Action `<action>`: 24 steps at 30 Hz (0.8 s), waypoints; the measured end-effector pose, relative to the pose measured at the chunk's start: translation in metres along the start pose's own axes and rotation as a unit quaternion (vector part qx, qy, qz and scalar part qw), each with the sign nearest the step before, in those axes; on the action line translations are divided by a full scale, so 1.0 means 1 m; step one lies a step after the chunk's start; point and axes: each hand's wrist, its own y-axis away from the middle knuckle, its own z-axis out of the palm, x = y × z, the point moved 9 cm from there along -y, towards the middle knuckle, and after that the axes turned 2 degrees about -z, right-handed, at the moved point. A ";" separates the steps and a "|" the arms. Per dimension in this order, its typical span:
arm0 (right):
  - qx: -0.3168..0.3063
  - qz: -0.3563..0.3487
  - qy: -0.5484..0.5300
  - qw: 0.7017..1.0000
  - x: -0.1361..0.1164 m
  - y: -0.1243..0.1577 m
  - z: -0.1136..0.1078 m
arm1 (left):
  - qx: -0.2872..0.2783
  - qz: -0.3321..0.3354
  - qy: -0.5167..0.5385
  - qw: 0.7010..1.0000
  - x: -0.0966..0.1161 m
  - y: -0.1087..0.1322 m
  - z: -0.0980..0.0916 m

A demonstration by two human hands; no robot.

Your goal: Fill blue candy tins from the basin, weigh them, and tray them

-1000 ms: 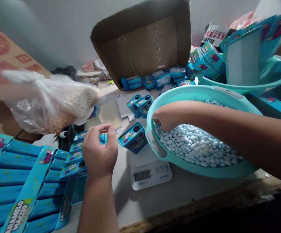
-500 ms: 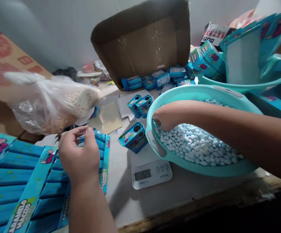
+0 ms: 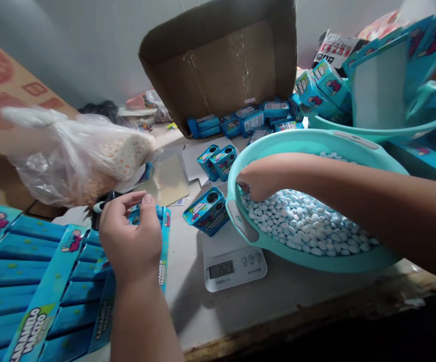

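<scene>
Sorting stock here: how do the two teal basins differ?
The near basin holds loose white candies, with the right hand in them; the far basin holds blue boxes. The near one lies in front; the far one behind it, partly hidden. Both are teal plastic.

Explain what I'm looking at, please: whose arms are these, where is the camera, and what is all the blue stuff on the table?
There is no machine here. A person wears a camera on the head, so the one picture looks down at their own bare arms. The left hand pinches a flat blue carton beside blue display trays. The right hand digs into white candies in a teal basin, with its fingers hidden. Between them a small blue box appears to rest on a digital scale. Behind lie a tipped cardboard box and a plastic bag.
</scene>
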 end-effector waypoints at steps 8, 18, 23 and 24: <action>-0.002 -0.011 -0.016 1.000 0.001 0.000 0.001 | -0.005 0.003 0.005 1.000 0.000 0.001 0.001; 0.097 -0.013 -0.031 0.995 0.011 0.005 -0.023 | 0.009 0.014 0.018 1.000 0.002 0.000 -0.001; 0.184 -0.019 -0.046 0.982 0.012 0.013 -0.046 | 0.003 0.020 0.022 1.000 0.006 0.003 0.002; 0.199 -0.023 -0.051 0.978 0.010 0.015 -0.050 | 0.000 0.023 0.022 0.999 0.007 0.004 0.003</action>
